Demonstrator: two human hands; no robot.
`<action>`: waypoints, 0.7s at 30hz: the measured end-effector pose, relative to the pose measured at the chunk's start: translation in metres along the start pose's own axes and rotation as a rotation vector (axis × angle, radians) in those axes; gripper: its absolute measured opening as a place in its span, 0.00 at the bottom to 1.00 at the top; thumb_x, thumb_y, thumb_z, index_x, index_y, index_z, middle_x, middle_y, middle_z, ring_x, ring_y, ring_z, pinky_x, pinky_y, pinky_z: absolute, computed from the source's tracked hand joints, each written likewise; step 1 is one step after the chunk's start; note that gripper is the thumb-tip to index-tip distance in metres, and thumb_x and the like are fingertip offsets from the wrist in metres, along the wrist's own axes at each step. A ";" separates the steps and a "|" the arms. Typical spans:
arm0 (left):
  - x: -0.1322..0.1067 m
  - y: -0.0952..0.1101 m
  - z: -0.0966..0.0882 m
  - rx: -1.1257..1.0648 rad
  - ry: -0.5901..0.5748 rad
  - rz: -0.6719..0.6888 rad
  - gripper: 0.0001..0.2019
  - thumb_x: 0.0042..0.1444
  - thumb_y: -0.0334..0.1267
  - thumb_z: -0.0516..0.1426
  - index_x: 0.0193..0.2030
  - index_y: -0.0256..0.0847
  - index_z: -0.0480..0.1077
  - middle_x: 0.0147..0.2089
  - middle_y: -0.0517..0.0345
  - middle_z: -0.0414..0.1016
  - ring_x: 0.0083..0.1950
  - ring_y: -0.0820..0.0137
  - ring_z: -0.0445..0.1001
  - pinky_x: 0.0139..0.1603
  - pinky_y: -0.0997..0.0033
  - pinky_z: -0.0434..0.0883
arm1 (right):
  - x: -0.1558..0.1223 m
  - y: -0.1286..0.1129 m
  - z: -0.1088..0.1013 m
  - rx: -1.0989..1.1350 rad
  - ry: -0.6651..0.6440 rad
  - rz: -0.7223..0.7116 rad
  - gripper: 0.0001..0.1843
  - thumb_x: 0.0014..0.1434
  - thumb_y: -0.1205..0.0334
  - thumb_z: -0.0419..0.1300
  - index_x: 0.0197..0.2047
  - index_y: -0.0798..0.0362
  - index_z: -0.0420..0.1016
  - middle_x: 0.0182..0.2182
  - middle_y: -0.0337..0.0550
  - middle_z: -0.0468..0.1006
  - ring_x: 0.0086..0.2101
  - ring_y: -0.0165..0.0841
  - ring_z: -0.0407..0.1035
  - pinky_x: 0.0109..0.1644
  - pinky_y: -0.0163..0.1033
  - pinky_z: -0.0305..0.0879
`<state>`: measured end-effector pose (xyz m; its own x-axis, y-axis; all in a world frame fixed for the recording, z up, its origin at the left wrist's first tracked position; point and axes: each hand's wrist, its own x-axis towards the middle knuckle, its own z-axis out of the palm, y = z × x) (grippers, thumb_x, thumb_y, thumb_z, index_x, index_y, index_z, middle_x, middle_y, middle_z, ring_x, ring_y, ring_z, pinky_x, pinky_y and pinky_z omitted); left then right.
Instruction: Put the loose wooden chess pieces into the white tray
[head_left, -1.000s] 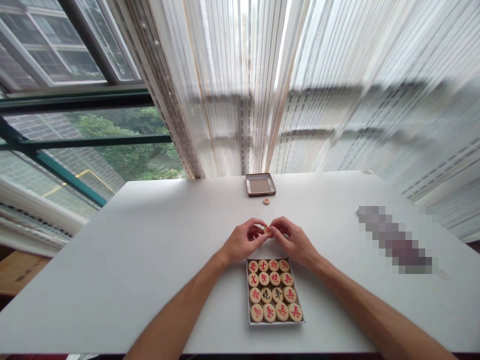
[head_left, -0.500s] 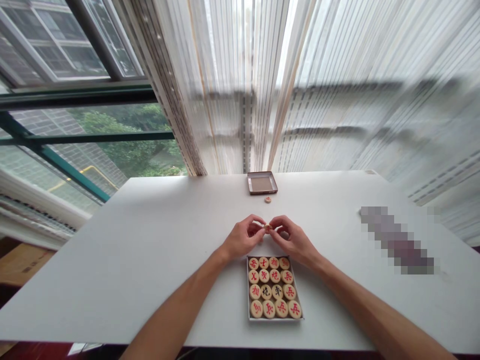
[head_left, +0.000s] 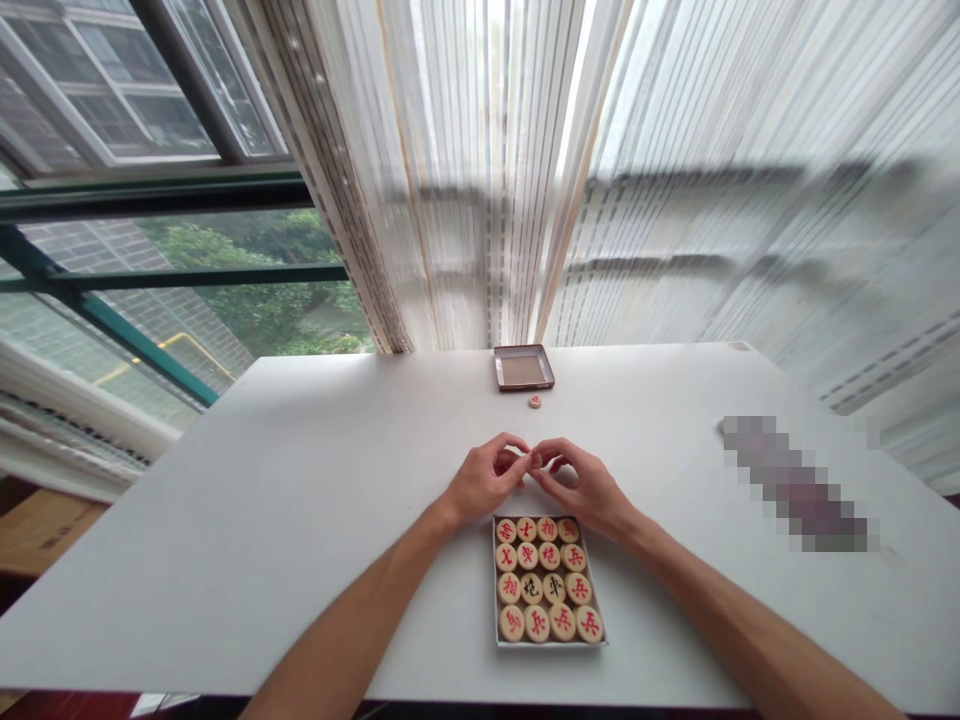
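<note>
Between the fingertips of my left hand (head_left: 491, 476) and my right hand (head_left: 576, 482) is a small round xiangqi piece (head_left: 536, 460), held just above the white table. Fingers hide most of it, so its character cannot be read. Both hands are closed in a pinch, their tips meeting at the piece. Nearer to me, below the hands, an open box (head_left: 551, 646) holds rows of wooden pieces, most with red characters and two with black ones. Beyond my hands a single red-marked piece (head_left: 535, 402) lies on the table.
At the table's far edge lies an open brown box lid (head_left: 523, 370), inner side up. A pixelated long object (head_left: 795, 485) rests on the right of the white table (head_left: 300, 480). Striped curtains (head_left: 480, 180) and a window stand behind, with a cardboard box (head_left: 49, 530) low at left.
The piece has turned between my fingertips. My right fingers have shifted slightly to wrap over it, while the box and the lone piece stay where they were.
</note>
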<state>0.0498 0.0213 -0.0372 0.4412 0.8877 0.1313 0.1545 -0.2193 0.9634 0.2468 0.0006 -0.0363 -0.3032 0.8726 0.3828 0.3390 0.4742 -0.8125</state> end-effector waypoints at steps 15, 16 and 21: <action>0.000 -0.007 -0.004 -0.047 -0.048 0.012 0.17 0.62 0.45 0.60 0.52 0.37 0.68 0.43 0.47 0.81 0.39 0.69 0.77 0.42 0.68 0.74 | 0.004 0.003 -0.016 0.270 -0.010 0.151 0.13 0.63 0.52 0.62 0.45 0.51 0.73 0.40 0.44 0.78 0.39 0.34 0.74 0.48 0.42 0.73; 0.001 -0.007 -0.004 -0.051 -0.042 0.010 0.17 0.62 0.45 0.59 0.52 0.37 0.68 0.43 0.47 0.81 0.38 0.69 0.77 0.42 0.68 0.74 | 0.005 0.004 -0.018 0.273 0.003 0.165 0.14 0.63 0.51 0.63 0.45 0.51 0.72 0.39 0.43 0.78 0.39 0.34 0.74 0.48 0.42 0.73; 0.001 -0.007 -0.003 -0.030 -0.031 0.002 0.15 0.62 0.45 0.59 0.50 0.37 0.70 0.42 0.48 0.81 0.36 0.70 0.77 0.42 0.68 0.74 | 0.004 -0.001 -0.029 0.280 -0.056 0.220 0.16 0.62 0.48 0.63 0.43 0.52 0.71 0.36 0.45 0.79 0.38 0.36 0.76 0.48 0.46 0.75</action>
<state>0.0462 0.0246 -0.0428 0.4686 0.8743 0.1269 0.1268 -0.2087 0.9697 0.2712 0.0071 -0.0210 -0.3014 0.9387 0.1673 0.1466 0.2189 -0.9647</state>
